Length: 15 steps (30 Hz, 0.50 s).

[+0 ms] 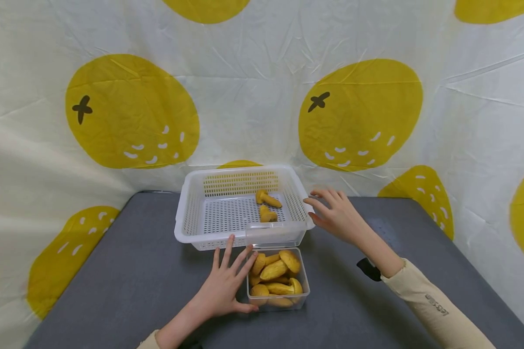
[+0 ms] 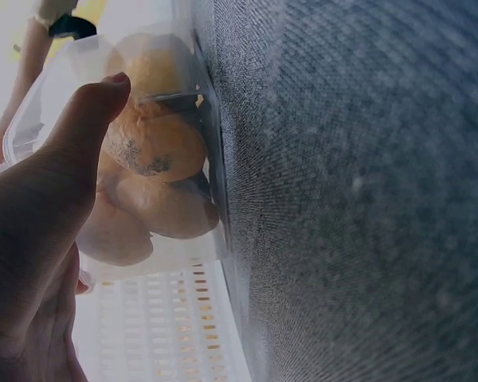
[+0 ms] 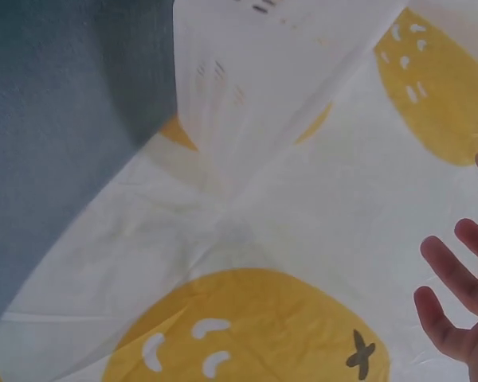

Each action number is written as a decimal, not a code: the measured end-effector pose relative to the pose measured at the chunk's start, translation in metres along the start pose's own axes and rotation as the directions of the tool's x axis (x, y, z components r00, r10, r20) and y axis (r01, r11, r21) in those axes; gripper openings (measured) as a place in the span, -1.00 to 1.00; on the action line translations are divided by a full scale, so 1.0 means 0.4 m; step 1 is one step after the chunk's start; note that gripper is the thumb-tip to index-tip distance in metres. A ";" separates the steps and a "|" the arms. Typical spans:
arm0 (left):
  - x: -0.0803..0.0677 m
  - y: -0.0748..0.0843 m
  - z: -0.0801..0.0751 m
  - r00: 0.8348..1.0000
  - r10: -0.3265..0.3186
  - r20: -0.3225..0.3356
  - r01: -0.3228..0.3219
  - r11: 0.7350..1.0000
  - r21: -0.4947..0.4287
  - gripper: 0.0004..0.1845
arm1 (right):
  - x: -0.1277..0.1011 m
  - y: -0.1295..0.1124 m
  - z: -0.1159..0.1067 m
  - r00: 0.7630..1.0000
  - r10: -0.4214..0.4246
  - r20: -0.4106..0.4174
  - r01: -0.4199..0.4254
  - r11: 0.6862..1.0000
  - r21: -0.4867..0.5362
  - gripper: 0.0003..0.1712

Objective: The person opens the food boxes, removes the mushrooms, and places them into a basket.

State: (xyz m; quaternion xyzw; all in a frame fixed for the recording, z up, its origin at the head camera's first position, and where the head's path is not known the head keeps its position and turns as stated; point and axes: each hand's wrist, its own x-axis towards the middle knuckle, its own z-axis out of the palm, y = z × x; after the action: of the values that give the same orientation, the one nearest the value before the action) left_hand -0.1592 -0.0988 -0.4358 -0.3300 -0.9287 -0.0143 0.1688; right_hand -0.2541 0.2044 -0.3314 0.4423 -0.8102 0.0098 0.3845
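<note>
Yellow mushrooms point(image 1: 274, 270) may spill if the left hand point(image 1: 224, 286), fingers spread, tips the open box point(image 1: 305, 294). Right hand point(image 1: 335, 215) also has fingers apart.

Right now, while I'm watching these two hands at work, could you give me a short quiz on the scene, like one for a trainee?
1. Multiple choice: how many mushrooms can be seen in the white basket?
A) none
B) two
C) five

2. True or false: the right hand is gripping a mushroom.

3. Short answer: which hand is at the clear box?

Key:
1. B, two.
2. False; it holds nothing and is near the basket's right side.
3. The left hand.
</note>
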 end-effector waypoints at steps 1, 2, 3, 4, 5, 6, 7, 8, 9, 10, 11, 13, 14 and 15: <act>0.000 0.000 0.000 1.000 0.001 -0.002 -0.001 1.000 0.000 0.22 | -0.006 -0.004 -0.005 1.000 -0.004 -0.006 0.004 1.000 0.005 -0.66; 0.000 0.000 0.000 1.000 0.001 -0.005 -0.001 1.000 -0.001 0.22 | -0.013 -0.009 -0.009 1.000 -0.006 -0.008 0.006 1.000 0.006 -0.69; 0.001 0.000 0.000 1.000 0.003 -0.010 -0.003 1.000 -0.001 0.22 | -0.018 -0.014 -0.012 1.000 -0.012 -0.018 0.013 1.000 0.006 -0.70; 0.001 0.000 0.001 1.000 0.003 -0.011 -0.003 1.000 -0.002 0.22 | -0.024 -0.019 -0.016 1.000 -0.014 -0.021 0.014 1.000 0.008 -0.68; 0.001 0.000 0.000 1.000 0.004 -0.014 -0.004 1.000 -0.002 0.22 | -0.029 -0.024 -0.019 1.000 -0.015 -0.024 0.015 1.000 0.013 -0.65; 0.001 0.000 0.000 1.000 0.005 -0.016 -0.006 1.000 -0.004 0.22 | -0.033 -0.030 -0.023 1.000 -0.015 -0.028 0.015 1.000 0.017 -0.61; 0.001 -0.001 0.000 1.000 0.005 -0.016 -0.005 1.000 -0.004 0.22 | -0.037 -0.035 -0.026 1.000 -0.013 -0.026 0.013 1.000 0.014 -0.57; 0.001 -0.001 0.000 1.000 0.005 -0.017 -0.006 1.000 -0.004 0.22 | -0.040 -0.041 -0.030 1.000 -0.013 -0.024 0.013 1.000 0.013 -0.55; 0.001 -0.001 0.000 1.000 0.005 -0.014 -0.005 1.000 -0.003 0.22 | -0.044 -0.047 -0.034 1.000 -0.012 -0.020 0.012 1.000 0.014 -0.52; 0.001 -0.001 0.000 1.000 0.004 -0.011 -0.004 1.000 -0.002 0.22 | -0.047 -0.052 -0.038 1.000 -0.009 -0.014 0.009 1.000 0.014 -0.51; 0.001 -0.001 -0.001 1.000 0.003 -0.010 -0.003 1.000 -0.001 0.23 | -0.049 -0.058 -0.041 1.000 -0.010 -0.014 0.010 1.000 0.015 -0.51; 0.001 -0.001 -0.001 1.000 0.001 -0.006 -0.001 1.000 -0.001 0.23 | -0.053 -0.069 -0.045 1.000 -0.017 -0.023 0.018 1.000 0.024 -0.52; 0.001 -0.001 -0.002 1.000 0.000 -0.005 0.000 1.000 -0.003 0.23 | -0.055 -0.074 -0.048 0.999 -0.020 -0.026 0.021 0.999 0.029 -0.52; 0.001 -0.001 -0.002 1.000 0.000 -0.004 0.000 1.000 -0.003 0.23 | -0.056 -0.080 -0.049 0.999 -0.026 -0.034 0.028 0.999 0.032 -0.54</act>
State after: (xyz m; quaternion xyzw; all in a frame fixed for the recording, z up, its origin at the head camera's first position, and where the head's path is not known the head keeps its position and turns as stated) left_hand -0.1592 -0.0990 -0.4350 -0.3299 -0.9284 -0.0163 0.1700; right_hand -0.2117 0.2080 -0.3421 0.4592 -0.7973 0.0254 0.3908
